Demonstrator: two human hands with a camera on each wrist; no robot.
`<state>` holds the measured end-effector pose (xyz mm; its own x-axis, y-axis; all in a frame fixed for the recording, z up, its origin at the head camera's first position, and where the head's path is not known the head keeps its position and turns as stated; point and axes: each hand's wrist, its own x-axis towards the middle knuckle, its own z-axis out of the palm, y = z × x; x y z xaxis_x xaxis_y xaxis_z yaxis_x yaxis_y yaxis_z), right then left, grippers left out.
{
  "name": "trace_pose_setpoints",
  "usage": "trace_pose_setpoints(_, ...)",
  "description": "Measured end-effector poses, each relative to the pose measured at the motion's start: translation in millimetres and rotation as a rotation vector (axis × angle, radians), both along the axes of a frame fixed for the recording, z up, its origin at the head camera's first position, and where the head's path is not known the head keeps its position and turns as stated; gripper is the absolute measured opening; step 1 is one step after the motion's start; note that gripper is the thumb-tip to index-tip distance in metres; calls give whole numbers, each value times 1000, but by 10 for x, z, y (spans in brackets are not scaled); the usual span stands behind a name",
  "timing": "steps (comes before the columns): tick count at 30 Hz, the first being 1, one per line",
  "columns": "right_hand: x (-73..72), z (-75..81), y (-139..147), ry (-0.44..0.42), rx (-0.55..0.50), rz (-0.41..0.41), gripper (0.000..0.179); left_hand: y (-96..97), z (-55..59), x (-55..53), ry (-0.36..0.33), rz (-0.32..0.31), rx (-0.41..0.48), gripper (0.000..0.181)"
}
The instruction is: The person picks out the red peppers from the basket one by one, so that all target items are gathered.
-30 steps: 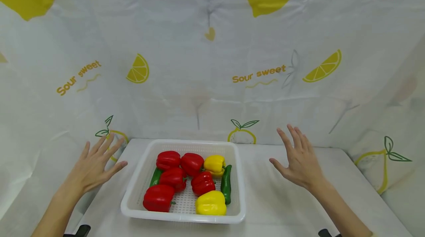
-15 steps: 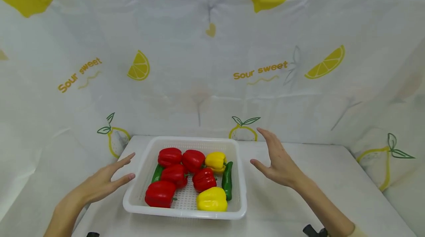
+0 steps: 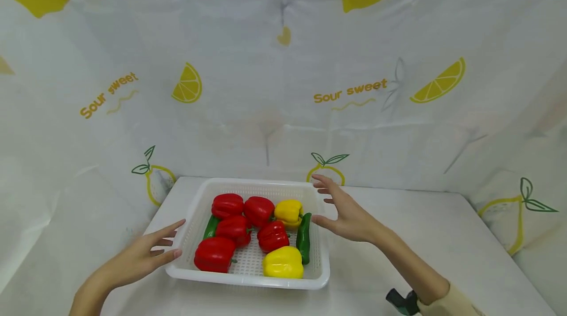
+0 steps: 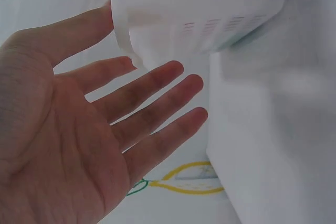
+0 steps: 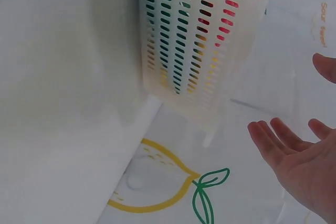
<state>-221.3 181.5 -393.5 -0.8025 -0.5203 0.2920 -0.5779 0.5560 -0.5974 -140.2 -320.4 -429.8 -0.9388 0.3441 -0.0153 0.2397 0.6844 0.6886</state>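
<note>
A white plastic basket point(image 3: 248, 281) with slotted walls stands on the table, holding several red bell peppers point(image 3: 214, 255), two yellow bell peppers point(image 3: 283, 262) and two long green peppers point(image 3: 303, 238). At the basket's left side is my left hand point(image 3: 133, 259), fingers extended; in the left wrist view its fingertips lie close to the rim, and contact is hard to tell. My right hand point(image 3: 350, 215) hovers by the right rim with its fingers spread and loosely bent. The right wrist view shows that hand point(image 5: 307, 166) apart from the slotted wall point(image 5: 194, 35).
The white table point(image 3: 407, 242) extends to the right of the basket. Behind it hangs a white sheet point(image 3: 248, 84) printed with lemons and "Sour sweet" lettering. A dark strap piece point(image 3: 403, 301) sits by the right forearm.
Both hands have moved inward from either side toward the basket and turned their palms to face it. The peppers and basket keep their places, while the head view has shifted slightly.
</note>
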Motion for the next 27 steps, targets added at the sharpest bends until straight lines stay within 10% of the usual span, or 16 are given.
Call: trace_pose_setpoints(27, -671, 383, -759, -633, 303, 451, 60, 60, -233, 279, -91, 86, 185, 76)
